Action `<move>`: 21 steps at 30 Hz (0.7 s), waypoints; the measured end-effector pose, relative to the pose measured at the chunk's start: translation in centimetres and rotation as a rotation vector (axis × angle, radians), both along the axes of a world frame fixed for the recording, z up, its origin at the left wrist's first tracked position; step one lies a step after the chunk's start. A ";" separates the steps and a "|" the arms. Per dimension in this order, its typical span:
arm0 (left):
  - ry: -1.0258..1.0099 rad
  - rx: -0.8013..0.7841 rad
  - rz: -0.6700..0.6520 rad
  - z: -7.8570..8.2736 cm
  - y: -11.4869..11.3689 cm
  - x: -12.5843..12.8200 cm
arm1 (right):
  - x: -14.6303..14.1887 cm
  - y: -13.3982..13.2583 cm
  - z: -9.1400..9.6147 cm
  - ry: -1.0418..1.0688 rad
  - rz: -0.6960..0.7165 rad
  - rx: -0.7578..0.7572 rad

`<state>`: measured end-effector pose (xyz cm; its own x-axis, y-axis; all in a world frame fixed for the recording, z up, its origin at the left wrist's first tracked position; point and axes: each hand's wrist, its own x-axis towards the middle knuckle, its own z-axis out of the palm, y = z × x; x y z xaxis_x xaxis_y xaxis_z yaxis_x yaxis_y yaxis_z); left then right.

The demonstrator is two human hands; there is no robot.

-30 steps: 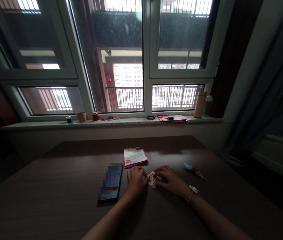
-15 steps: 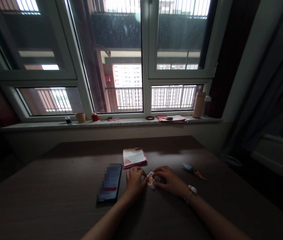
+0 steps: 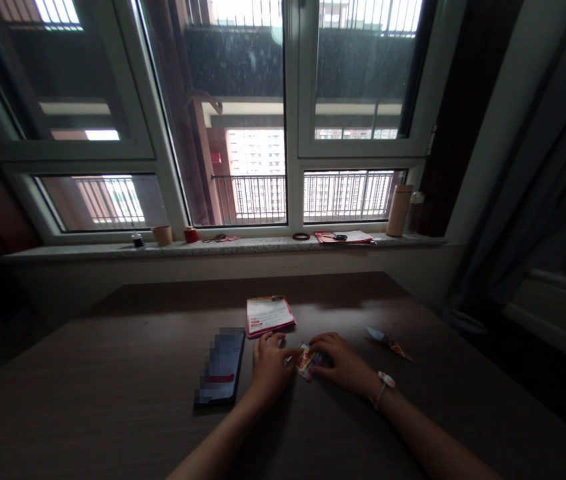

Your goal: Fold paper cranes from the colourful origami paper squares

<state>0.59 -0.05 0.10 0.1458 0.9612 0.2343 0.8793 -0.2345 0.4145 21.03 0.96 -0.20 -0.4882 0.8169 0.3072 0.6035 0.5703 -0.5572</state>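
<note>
A small colourful printed packet [image 3: 305, 362], with yellow and white lettering on red and purple, lies low over the brown table between my hands. My right hand [image 3: 340, 360] grips its right side with thumb and fingers bent. At its upper left edge, my left hand [image 3: 271, 365] pinches with thumb and fingertips. A tiny whitish bit shows by the left fingers; whether it belongs to the packet I cannot tell. Just beyond the left hand lies a stack of red-edged printed cards [image 3: 269, 315]. To its left rests a dark smartphone [image 3: 223, 367], partly pixelated.
On the table [image 3: 113, 373], a crumpled wrapper [image 3: 390, 343] lies right of my right hand. The windowsill [image 3: 257, 245] holds a paper cup [image 3: 163, 235], a red spool-like item [image 3: 191, 234], scissors [image 3: 339, 237] on papers, and a beige bottle [image 3: 399, 210].
My left thumb and fingers have shifted slightly on the packet's left edge, and a whitish bit now shows there. My right hand keeps its grip.
</note>
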 end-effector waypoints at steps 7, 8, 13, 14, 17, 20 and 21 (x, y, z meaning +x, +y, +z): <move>0.036 -0.008 0.023 -0.1 -0.8 0.2 | -0.1 0.1 -0.2 0.002 -0.007 0.009; 0.048 0.008 0.023 -0.2 -0.7 0.2 | -0.1 0.1 -0.3 0.003 -0.008 0.011; 0.114 0.072 -0.013 -0.9 -0.4 0.0 | -0.2 0.1 -0.3 0.019 -0.031 0.026; 0.121 0.075 -0.011 -0.9 -0.4 0.0 | -0.2 0.1 -0.3 0.021 -0.035 0.026; 0.142 0.072 -0.016 -0.9 -0.5 -0.1 | -0.1 0.0 -0.2 0.020 -0.037 0.014; 0.166 0.063 -0.039 -0.8 -0.7 -0.1 | -0.1 0.0 -0.2 0.020 -0.035 0.005; 0.171 0.056 -0.046 -0.7 -0.7 -0.1 | -0.1 0.1 -0.3 0.023 -0.035 0.005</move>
<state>0.48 -0.77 -0.64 0.2313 0.9388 0.2553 0.9237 -0.2943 0.2454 20.96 1.02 -0.45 -0.4523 0.8319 0.3216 0.6105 0.5516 -0.5683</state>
